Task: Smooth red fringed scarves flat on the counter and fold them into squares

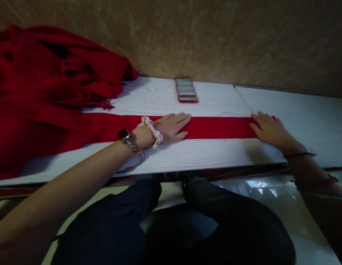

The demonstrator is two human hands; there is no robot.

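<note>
A long red scarf (220, 127) is laid out as a narrow, flat strip along the white bench. My left hand (172, 127) rests palm down on the strip, its fingers stretched out and the thumb apart. It wears a ring, a pale scrunchie and a watch. At the strip's right end, my right hand (267, 128) lies over the cloth, thumb apart from the fingers; the end itself is mostly hidden beneath it. A small bit of red shows behind that hand. On the left, the strip runs into a large heap of red cloth (49, 73) with fringe.
A phone (186, 90) in a red case lies behind the strip, near the brown marbled wall (204, 40). The white bench (212, 151) has a seam towards the right. Below its front edge are my dark-trousered legs (228, 217) and a shiny floor.
</note>
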